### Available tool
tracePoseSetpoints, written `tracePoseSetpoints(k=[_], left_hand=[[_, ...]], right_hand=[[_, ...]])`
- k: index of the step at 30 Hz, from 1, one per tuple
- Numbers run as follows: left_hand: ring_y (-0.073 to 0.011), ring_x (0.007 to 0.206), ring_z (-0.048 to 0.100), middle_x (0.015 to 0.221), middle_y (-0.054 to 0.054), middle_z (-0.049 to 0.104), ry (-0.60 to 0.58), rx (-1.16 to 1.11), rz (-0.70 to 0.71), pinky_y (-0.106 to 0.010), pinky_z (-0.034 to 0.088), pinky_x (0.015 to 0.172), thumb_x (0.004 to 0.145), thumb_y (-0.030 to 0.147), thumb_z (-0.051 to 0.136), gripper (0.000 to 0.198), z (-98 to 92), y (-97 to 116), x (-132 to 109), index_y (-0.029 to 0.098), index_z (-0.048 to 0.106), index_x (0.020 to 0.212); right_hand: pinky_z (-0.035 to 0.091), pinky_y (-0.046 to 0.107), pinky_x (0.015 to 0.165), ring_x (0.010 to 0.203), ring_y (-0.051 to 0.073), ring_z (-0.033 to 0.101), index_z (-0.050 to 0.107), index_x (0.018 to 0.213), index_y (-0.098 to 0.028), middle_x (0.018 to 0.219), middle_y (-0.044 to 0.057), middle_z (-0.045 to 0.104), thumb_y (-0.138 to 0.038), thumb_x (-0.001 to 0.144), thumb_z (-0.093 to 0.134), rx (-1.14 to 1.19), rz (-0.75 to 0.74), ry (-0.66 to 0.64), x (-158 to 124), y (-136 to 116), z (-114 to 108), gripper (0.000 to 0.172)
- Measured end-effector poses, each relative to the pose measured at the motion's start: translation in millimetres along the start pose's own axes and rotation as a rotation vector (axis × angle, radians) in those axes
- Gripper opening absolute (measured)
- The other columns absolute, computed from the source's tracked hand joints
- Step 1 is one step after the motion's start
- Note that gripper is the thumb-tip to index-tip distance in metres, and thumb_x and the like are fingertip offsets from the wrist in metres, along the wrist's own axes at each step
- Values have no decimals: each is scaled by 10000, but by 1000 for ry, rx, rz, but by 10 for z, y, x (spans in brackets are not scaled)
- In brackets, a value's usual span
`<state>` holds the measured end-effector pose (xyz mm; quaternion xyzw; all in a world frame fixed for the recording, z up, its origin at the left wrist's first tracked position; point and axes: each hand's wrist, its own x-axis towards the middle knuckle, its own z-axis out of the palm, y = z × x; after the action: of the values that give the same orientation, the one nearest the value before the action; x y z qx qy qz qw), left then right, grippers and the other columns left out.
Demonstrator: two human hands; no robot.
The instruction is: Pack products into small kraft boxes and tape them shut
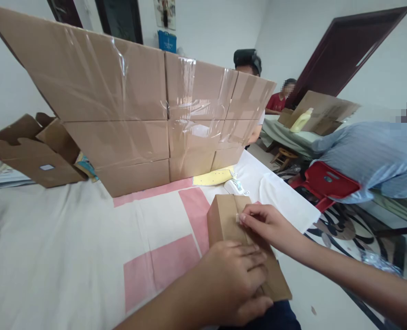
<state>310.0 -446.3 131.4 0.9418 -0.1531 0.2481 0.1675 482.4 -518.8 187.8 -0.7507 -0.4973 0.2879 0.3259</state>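
A small brown cardboard box (224, 217) lies on the cloth-covered table (69, 247) at its near right edge. My left hand (234, 279) rests on the box's near end, fingers curled over it and pressing it down. My right hand (263, 222) reaches in from the right and pinches a small pale bit, perhaps tape, at the box's top seam. Both hands touch the box.
A tall taped cardboard screen (144, 114) stands across the table behind the box. Open cardboard boxes (35, 151) sit at the left. A yellow strip (213, 177) and a white tape dispenser (236, 186) lie by the screen. Other people sit beyond and at the right, near a red chair (327, 181).
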Motion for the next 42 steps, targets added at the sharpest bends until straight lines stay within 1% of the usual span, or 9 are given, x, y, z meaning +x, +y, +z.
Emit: tracePoseSetpoints(k=[3,5,12,16,21,25,30,37,42], left_hand=[[-278,1273,623,1374,-142,662,-20,54,-10,-368,430,1130,942,599,532,608,11,66,-22,86,621,1257],[-297,1300,603,1408,-166,632,-34,89,-16,-380,421,1146,926,607,554,658,36,105,-27,71,593,1304],[-289,1295,608,1395,-149,645,-10,223,-28,-395,436,1124,1006,372,436,468,121,200,-19,61,594,1319],[-282,1293,608,1388,-139,652,18,247,-34,-392,426,1134,1002,346,430,455,141,217,-30,62,599,1313],[-281,1281,611,1372,-139,659,35,242,-39,-389,430,1130,985,345,450,457,155,203,-30,62,599,1311],[-282,1283,607,1366,-135,662,18,234,-43,-391,432,1130,986,351,458,456,147,200,-25,62,598,1309],[-288,1282,610,1380,-143,654,29,253,-46,-400,437,1125,994,335,461,426,160,210,-27,66,615,1287],[-293,1247,637,1345,-148,678,44,248,-57,-409,478,1083,977,301,491,403,178,225,-19,59,633,1265],[-291,1241,638,1333,-146,684,42,240,-53,-403,476,1084,975,306,488,409,164,227,-9,60,640,1265]], right_hand=[[348,290,602,629,149,463,601,654,-177,622,2,541,-500,875,558,-71,70,-43,47,22,-37,393],[331,290,579,601,143,439,601,634,-175,591,-5,515,-483,855,562,-124,107,-89,68,27,-65,381],[333,290,567,576,135,427,568,561,-175,558,2,523,-445,792,579,-219,191,-243,84,-6,-144,355],[320,281,560,559,124,396,535,539,-184,525,-15,481,-466,789,597,-218,217,-271,92,-29,-143,381],[309,275,547,544,116,393,554,542,-184,521,-9,505,-521,807,593,-288,227,-253,126,-40,-108,431],[302,281,552,525,107,364,523,511,-188,492,-19,482,-448,823,592,-389,210,-236,160,-60,-85,412],[312,293,549,535,125,434,530,525,-193,518,-7,530,-399,819,619,-493,243,-284,218,-85,-124,369],[265,317,523,492,122,362,453,453,-202,472,-1,454,-499,862,634,-572,322,-334,261,-103,-184,538],[308,330,548,522,172,484,468,456,-207,485,44,488,-718,828,594,-678,364,-348,222,-87,-267,645]])
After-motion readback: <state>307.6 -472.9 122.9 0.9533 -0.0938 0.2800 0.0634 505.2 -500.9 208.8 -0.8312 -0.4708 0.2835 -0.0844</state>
